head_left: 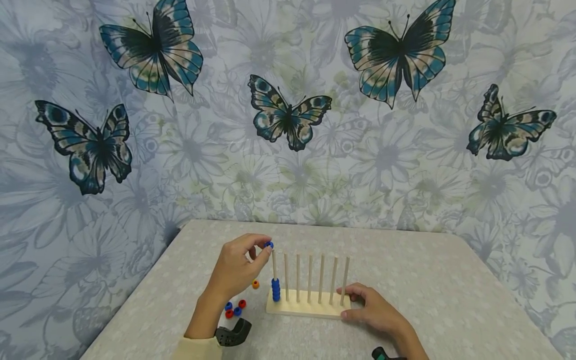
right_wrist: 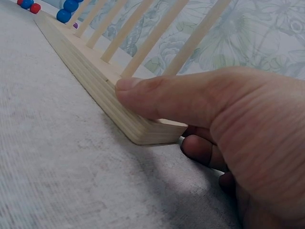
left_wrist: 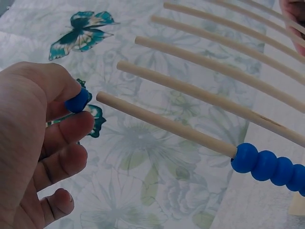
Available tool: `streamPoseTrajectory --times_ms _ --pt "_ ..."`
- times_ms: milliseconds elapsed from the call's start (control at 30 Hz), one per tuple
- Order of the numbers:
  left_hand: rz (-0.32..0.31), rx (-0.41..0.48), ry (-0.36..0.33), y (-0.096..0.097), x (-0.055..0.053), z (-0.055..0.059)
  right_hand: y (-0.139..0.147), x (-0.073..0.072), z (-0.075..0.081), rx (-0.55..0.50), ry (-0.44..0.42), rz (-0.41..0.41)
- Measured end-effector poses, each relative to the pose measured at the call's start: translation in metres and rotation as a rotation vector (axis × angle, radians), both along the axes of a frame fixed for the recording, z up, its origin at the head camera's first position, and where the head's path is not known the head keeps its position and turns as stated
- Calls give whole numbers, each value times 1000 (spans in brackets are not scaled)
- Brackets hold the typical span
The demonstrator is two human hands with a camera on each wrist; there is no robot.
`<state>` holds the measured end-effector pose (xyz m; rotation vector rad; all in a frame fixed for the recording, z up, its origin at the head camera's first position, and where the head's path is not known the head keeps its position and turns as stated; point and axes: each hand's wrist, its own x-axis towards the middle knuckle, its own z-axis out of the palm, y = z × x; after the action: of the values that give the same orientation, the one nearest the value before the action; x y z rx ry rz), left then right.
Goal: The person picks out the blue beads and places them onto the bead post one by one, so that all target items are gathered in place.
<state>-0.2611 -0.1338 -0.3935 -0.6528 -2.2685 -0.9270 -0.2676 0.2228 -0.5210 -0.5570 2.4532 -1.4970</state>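
Observation:
My left hand (head_left: 231, 270) pinches a blue bead (left_wrist: 77, 101) between thumb and forefinger, right by the top of the leftmost peg (left_wrist: 164, 124). The other fingers of that hand are loosely bent. Lower on the same peg sits a stack of several blue beads (head_left: 276, 290). This peg and several bare ones stand upright in a row on a pale wooden base (head_left: 308, 310). At the base's right end, my right hand (head_left: 373, 308) grips it, the thumb (right_wrist: 157, 98) lying on its near top edge and the fingers behind and beside the end.
Left of the base lie loose beads on the table (head_left: 441, 280): an orange bead (head_left: 255, 284), and closer to me red beads (head_left: 242, 303) and blue beads (head_left: 237, 311) in a small cluster. A wall with butterfly prints (head_left: 290, 117) rises behind the table's far edge.

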Motion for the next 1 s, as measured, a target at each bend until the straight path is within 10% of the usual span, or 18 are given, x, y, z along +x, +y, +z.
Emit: streamPoseTrajectory --times_ms 1000 --pt "-15 -49 -42 3 -1 0 0 -1 0 4 6 1"
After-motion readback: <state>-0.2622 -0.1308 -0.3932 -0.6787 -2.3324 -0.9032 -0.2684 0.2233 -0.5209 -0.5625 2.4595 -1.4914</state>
